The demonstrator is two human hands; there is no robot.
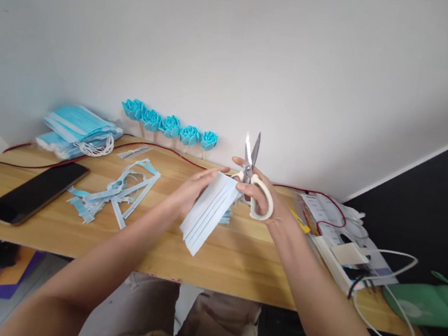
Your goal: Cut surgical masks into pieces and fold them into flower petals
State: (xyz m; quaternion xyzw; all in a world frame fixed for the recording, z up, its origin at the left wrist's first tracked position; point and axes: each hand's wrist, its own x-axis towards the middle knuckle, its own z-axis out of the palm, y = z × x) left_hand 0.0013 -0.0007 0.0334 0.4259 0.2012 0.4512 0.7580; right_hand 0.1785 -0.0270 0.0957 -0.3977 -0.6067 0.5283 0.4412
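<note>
A pale pleated face mask (206,213) hangs tilted over the table, in front of me. My left hand (195,190) is closed on its left edge, with some fingers hidden behind it. In my right hand (257,195) is a pair of scissors (250,163) with white handles, blades pointing up and slightly apart. The thumb and fingers of that hand also pinch the mask's upper right corner. Partly hidden behind the mask, small blue pieces (226,216) lie on the wood. Cut blue strips (119,191) lie in a loose heap to the left.
Blue paper-like flowers (170,126) on sticks lean against the wall. A stack of blue masks (81,127) sits at back left, near a black phone (35,193). Right of my arm are a power strip (334,263), cables, a yellow cutter (300,221) and a green pouch (426,304).
</note>
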